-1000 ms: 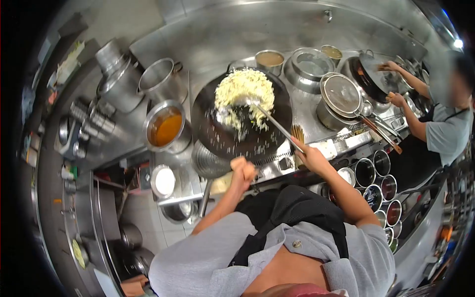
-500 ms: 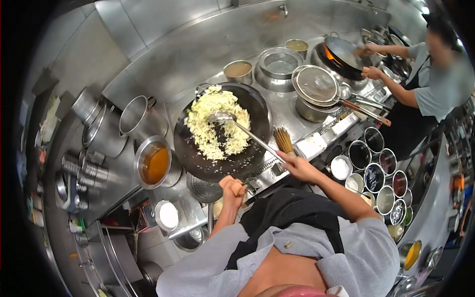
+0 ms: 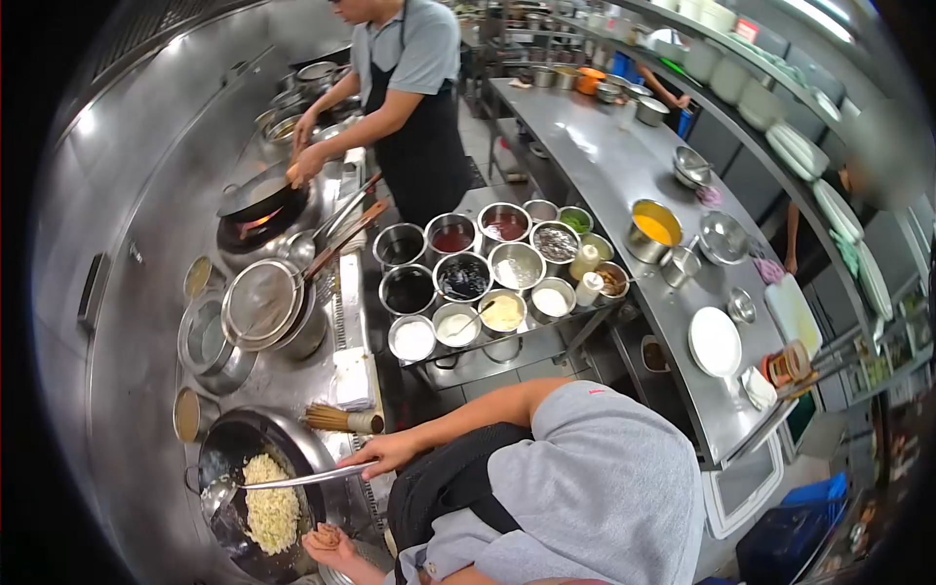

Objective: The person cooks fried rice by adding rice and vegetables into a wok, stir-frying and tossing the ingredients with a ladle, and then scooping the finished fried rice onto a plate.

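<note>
Pale yellow fried rice (image 3: 272, 507) lies heaped in a large dark wok (image 3: 234, 444) at lower left. My right hand (image 3: 388, 453) is closed round the long handle of a metal ladle (image 3: 307, 479). The ladle's bowl is at the wok's far wall, beside the rice. At the wok's near rim, my left hand (image 3: 331, 546) is closed in a grip on the wok; the part it holds is mostly hidden by the fingers. A bamboo brush (image 3: 339, 418) lies on the counter just beyond my right hand.
Pots of sauces and seasonings (image 3: 464, 277) stand on a stand ahead. A strainer (image 3: 261, 302) rests over a pot beyond the wok. Farther off, a co-worker (image 3: 414, 107) holds another wok (image 3: 255, 193) over flame. A steel table (image 3: 585, 146) with bowls runs along the right.
The view has swung right, bringing the sauce pots and steel table into sight. The ladle's bowl has moved out of the rice to the wok's wall. The rice now forms a narrower heap.
</note>
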Available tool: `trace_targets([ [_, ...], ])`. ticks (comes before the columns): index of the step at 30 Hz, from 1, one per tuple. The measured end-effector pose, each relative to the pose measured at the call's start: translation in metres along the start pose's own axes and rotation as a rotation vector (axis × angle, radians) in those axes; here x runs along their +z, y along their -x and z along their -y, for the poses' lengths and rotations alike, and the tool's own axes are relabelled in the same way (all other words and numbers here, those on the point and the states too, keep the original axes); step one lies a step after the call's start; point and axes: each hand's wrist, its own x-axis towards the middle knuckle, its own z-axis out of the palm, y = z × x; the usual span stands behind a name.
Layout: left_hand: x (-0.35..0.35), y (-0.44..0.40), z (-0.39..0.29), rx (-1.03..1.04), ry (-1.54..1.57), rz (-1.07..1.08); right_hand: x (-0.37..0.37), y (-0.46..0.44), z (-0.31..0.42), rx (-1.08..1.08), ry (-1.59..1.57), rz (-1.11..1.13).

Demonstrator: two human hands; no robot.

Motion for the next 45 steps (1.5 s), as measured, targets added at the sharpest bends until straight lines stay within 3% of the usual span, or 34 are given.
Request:
trace_targets([
  [1,-0.001,-0.001,-0.001,0.000,-0.005,-0.001,0.006,0.005,-0.003,-0.076,0.074,-0.045],
  [4,-0.017,-0.013,-0.002,0.058,-0.107,0.083,0.010,0.017,0.005,0.031,-0.044,-0.004],
  [5,-0.008,-0.014,-0.003,0.044,-0.082,-0.119,0.015,0.017,-0.011,-0.040,-0.011,-0.050],
  [6,-0.006,-0.013,-0.005,0.041,-0.096,-0.114,0.014,0.020,-0.003,-0.041,-0.017,-0.063],
  [8,-0.013,-0.009,-0.006,-0.029,-0.100,-0.006,0.009,0.027,0.005,0.015,-0.020,-0.038],
  [9,-0.025,-0.014,-0.010,-0.066,-0.029,0.332,0.009,0.026,0.003,0.036,-0.045,-0.038],
  [14,-0.005,0.025,-0.012,-0.013,-0.014,-0.007,0.010,0.014,-0.006,0.075,-0.136,-0.048],
  [15,-0.005,0.030,-0.014,-0.261,0.118,0.356,0.010,0.011,-0.009,0.073,-0.113,-0.067],
  [17,-0.031,0.032,-0.021,-0.475,0.151,0.435,0.006,0.006,-0.013,0.089,-0.031,-0.094],
  [18,-0.024,0.044,-0.020,-0.482,0.137,0.434,0.004,0.004,-0.019,0.054,0.050,-0.132],
  [19,-0.012,0.059,-0.018,-0.480,0.126,0.421,-0.011,0.008,0.015,0.200,0.049,-0.069],
  [20,0.004,0.072,-0.019,-0.530,0.136,0.542,-0.008,0.006,0.003,0.052,0.076,-0.195],
  [21,0.018,0.091,-0.013,-0.486,0.229,0.372,-0.007,0.007,-0.008,-0.047,0.151,-0.301],
  [22,0.021,0.097,-0.012,-0.477,0.257,0.431,-0.012,0.009,-0.010,0.013,0.156,-0.316],
  [23,0.022,0.103,-0.011,-0.439,0.236,0.465,-0.025,0.013,0.021,0.262,0.067,-0.255],
  [25,0.003,0.101,-0.011,-0.413,0.183,0.413,-0.030,0.018,-0.018,0.228,0.076,-0.353],
  [26,0.005,0.110,-0.013,-0.387,0.155,0.372,-0.030,0.018,-0.042,0.080,0.135,-0.491],
  [27,0.007,0.119,-0.016,-0.371,0.150,0.401,-0.038,0.019,-0.043,0.182,0.223,-0.486],
  [31,-0.002,0.141,-0.018,-0.303,0.100,0.393,-0.078,0.008,-0.035,0.551,0.607,-0.319],
  [34,-0.015,0.156,-0.020,-0.258,0.102,0.307,-0.100,-0.006,-0.063,0.559,0.745,-0.272],
  [35,-0.022,0.164,-0.020,-0.242,0.105,0.252,-0.106,-0.009,-0.066,0.549,0.789,-0.261],
  [37,-0.030,0.181,-0.023,-0.179,0.134,0.159,-0.117,-0.018,-0.080,0.210,1.111,-0.288],
  [38,-0.030,0.191,-0.025,-0.132,0.062,0.097,-0.102,-0.031,-0.051,0.132,1.112,-0.339],
  [39,-0.032,0.202,-0.024,-0.094,-0.010,0.031,-0.086,-0.039,-0.032,0.129,1.028,-0.286],
  [40,-0.040,0.210,-0.021,-0.058,0.013,-0.013,-0.073,-0.035,-0.033,-0.007,0.922,-0.180],
  [41,-0.051,0.217,-0.015,-0.047,0.067,-0.096,-0.054,-0.033,-0.022,0.059,0.626,-0.046],
  [43,-0.041,0.237,-0.012,0.015,0.156,-0.243,-0.027,-0.002,-0.075,0.243,0.323,0.252],
  [45,-0.043,0.256,0.000,0.087,0.196,-0.335,-0.015,0.025,-0.151,0.653,0.086,0.479],
])
